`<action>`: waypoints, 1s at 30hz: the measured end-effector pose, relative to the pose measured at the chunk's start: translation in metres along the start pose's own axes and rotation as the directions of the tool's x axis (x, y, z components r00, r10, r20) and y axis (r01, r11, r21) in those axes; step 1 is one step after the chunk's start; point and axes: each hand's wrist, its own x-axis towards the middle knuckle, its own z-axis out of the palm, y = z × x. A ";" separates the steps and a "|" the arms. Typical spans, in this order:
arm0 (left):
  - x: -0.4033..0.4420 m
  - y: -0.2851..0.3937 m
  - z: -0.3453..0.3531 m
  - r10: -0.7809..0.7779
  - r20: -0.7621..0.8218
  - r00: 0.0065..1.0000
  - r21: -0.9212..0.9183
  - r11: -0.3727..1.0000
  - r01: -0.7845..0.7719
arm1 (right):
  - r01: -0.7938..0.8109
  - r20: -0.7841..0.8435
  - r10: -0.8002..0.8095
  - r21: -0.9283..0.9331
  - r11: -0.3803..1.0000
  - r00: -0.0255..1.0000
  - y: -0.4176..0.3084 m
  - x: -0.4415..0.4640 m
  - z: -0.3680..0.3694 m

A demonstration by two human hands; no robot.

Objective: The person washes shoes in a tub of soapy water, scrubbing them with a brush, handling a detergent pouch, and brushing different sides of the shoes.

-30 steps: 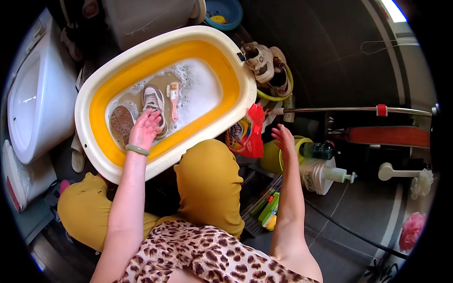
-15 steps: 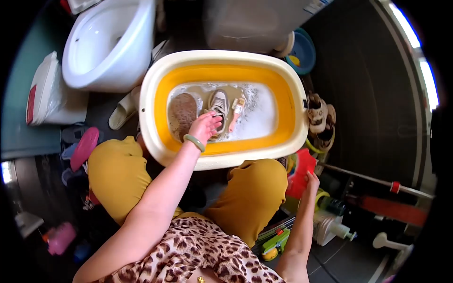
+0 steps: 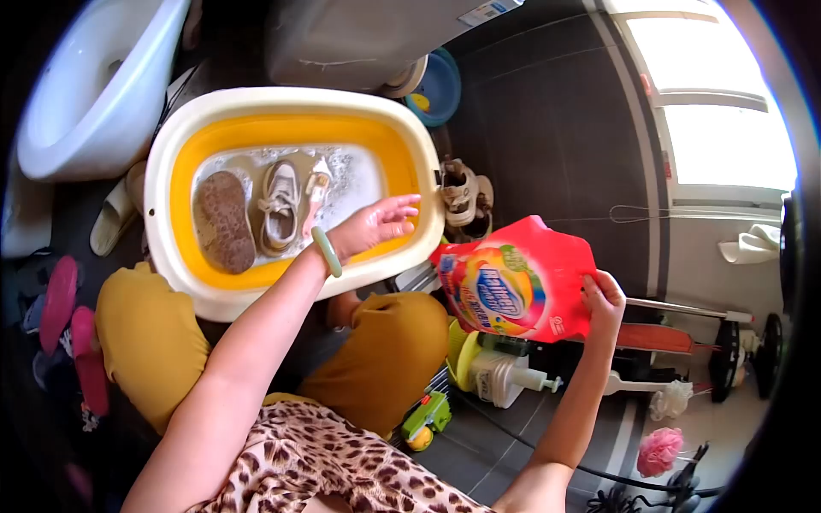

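Observation:
My right hand (image 3: 604, 301) grips the edge of a red laundry detergent pouch (image 3: 526, 286), held up at the right of the tub with its printed front showing. Above the tub's near right side, my left hand (image 3: 376, 227) is open and holds nothing, fingers stretched toward the right; a green bangle (image 3: 326, 251) circles that wrist. In the yellow and white tub (image 3: 201, 107), one shoe (image 3: 280, 201) lies upright in sudsy, murky water. Left of it the other shoe (image 3: 224, 222) shows its brown sole. A scrubbing brush (image 3: 319, 181) lies to the right of the shoes.
A toilet (image 3: 94, 94) stands at the upper left. Another pair of shoes (image 3: 462, 192) sits against the tub's right end, near a blue basin (image 3: 440, 90). A pump bottle (image 3: 505, 376) and a green toy (image 3: 428, 415) are on the floor below the pouch.
The view has swung to the right. My right hand has raised the red pouch from beside my knee into full view. My left hand has moved from over the shoe toward the tub's right side.

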 end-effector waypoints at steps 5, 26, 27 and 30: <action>0.008 0.028 0.021 0.134 0.108 0.985 0.378 0.911 -0.165 | 0.015 0.139 -0.027 0.088 0.996 0.990 -0.017 -0.001 0.037; -0.045 -0.085 -0.050 -0.391 -0.150 0.908 -0.863 0.500 0.073 | 0.198 0.830 0.222 -0.365 0.910 0.511 -0.057 0.139 0.374; -0.050 -0.089 -0.052 -0.399 -0.156 0.904 -0.867 0.494 0.069 | 0.237 0.866 0.222 -0.354 0.905 0.449 -0.040 0.145 0.390; -0.060 -0.085 -0.055 -0.312 -0.255 0.915 -0.880 0.468 -0.085 | 0.327 0.906 0.265 -0.373 0.869 0.329 -0.010 0.149 0.426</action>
